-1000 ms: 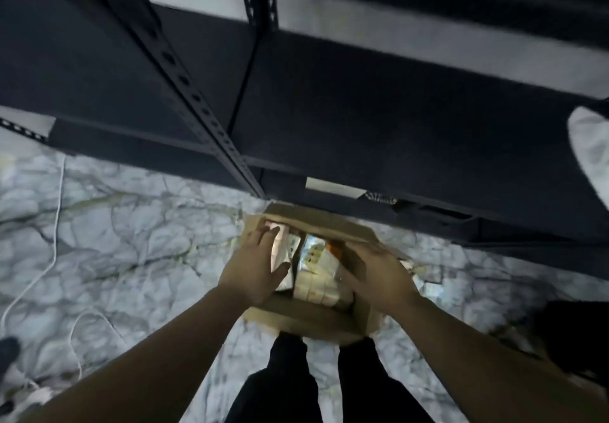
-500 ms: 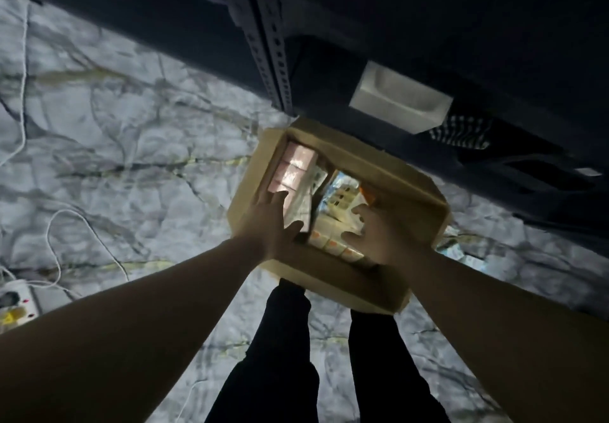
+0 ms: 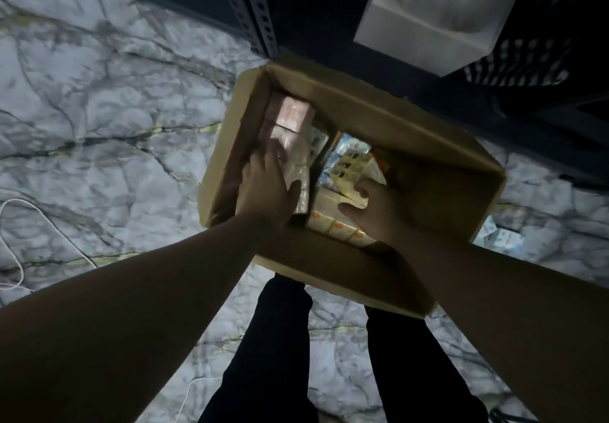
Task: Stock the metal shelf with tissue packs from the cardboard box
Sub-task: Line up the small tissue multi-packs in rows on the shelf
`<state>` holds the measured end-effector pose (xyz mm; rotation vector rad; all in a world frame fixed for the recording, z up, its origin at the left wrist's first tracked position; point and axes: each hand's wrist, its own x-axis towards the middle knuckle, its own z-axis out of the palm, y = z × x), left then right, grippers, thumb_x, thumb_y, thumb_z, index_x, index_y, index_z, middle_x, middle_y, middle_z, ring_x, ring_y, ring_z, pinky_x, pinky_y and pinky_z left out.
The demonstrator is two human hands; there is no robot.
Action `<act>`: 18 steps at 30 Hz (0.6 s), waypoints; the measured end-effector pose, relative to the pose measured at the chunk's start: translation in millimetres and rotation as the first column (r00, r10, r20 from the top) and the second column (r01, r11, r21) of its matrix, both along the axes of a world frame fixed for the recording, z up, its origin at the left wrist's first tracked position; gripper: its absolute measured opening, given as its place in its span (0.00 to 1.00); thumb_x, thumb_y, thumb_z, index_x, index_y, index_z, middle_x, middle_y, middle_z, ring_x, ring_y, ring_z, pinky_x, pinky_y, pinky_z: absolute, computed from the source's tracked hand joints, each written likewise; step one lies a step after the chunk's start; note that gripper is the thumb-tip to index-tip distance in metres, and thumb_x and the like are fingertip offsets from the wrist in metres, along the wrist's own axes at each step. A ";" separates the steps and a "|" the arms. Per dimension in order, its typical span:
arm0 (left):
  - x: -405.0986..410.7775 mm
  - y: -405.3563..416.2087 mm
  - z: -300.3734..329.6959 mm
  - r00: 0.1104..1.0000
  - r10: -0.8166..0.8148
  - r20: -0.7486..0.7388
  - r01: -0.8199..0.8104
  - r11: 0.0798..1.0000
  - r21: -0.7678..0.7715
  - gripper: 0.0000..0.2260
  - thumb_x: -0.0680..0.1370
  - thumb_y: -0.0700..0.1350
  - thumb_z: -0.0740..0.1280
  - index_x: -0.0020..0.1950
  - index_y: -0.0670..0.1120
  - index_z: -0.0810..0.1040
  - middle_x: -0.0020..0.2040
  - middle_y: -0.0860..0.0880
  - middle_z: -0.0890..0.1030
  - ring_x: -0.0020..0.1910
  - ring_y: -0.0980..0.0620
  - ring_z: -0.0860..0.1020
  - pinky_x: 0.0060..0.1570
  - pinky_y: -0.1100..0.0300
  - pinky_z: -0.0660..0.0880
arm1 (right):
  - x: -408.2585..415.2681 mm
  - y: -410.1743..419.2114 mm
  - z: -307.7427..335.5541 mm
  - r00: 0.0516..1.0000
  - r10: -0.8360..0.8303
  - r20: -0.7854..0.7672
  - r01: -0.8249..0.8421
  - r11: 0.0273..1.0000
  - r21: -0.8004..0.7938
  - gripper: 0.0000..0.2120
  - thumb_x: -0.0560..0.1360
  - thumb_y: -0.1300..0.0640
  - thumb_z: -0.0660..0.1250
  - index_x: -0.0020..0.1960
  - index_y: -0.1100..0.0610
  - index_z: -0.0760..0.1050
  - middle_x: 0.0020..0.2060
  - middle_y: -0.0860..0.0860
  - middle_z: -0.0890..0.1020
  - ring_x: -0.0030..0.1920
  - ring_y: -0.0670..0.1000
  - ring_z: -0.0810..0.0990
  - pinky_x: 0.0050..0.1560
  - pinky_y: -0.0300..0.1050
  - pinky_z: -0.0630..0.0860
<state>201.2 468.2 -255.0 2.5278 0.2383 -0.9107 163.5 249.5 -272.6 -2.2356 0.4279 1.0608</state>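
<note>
An open cardboard box [image 3: 333,266] stands on the marble floor at the foot of the dark metal shelf [image 3: 258,17]. Inside it, pink tissue packs [image 3: 291,116] lie stacked on the left and yellow-and-orange tissue packs [image 3: 349,167] on the right. My left hand [image 3: 267,191] is down in the box, fingers on the far side of a pink pack and thumb on its near side. My right hand [image 3: 379,213] clasps the near edge of a yellow pack, fingers curled over its top.
A white tissue box [image 3: 425,20] and a black perforated basket [image 3: 527,60] sit on the lowest shelf board behind the box. Loose tissue packs [image 3: 504,239] lie on the floor to the right. A white cable [image 3: 14,257] trails at the left. My legs [image 3: 273,356] stand just before the box.
My head has dipped lower and closer to the box. Both hands have sunk deeper into it and closed around packs, the left on pink, the right on yellow.
</note>
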 end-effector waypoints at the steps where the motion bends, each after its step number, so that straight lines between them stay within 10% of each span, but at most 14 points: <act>1: 0.2 -1.9 -5.6 0.999 0.023 0.023 -0.023 0.999 0.022 0.41 0.80 0.56 0.68 0.84 0.46 0.48 0.77 0.39 0.62 0.76 0.36 0.62 0.72 0.39 0.65 | -2.6 -1.4 -7.7 0.998 -0.036 0.042 0.036 0.999 -0.008 0.25 0.74 0.46 0.77 0.67 0.55 0.77 0.63 0.53 0.82 0.64 0.56 0.79 0.61 0.46 0.74; 10: 11.1 -24.9 -39.0 0.973 0.201 0.114 -0.197 0.979 -0.047 0.39 0.68 0.55 0.79 0.73 0.49 0.63 0.71 0.43 0.67 0.69 0.38 0.70 0.66 0.40 0.72 | 0.4 -9.4 -61.9 0.975 -0.123 0.186 0.153 0.976 -0.154 0.49 0.65 0.43 0.83 0.77 0.48 0.59 0.73 0.55 0.70 0.70 0.60 0.71 0.65 0.59 0.75; 18: 6.8 -25.3 -1.3 0.974 0.226 0.027 -0.220 0.965 -0.143 0.29 0.71 0.50 0.76 0.68 0.50 0.67 0.61 0.48 0.79 0.59 0.43 0.79 0.48 0.53 0.71 | 4.4 -15.7 -31.5 0.928 -0.182 0.325 0.238 0.961 -0.141 0.41 0.65 0.49 0.83 0.72 0.49 0.66 0.68 0.52 0.76 0.68 0.56 0.73 0.62 0.58 0.77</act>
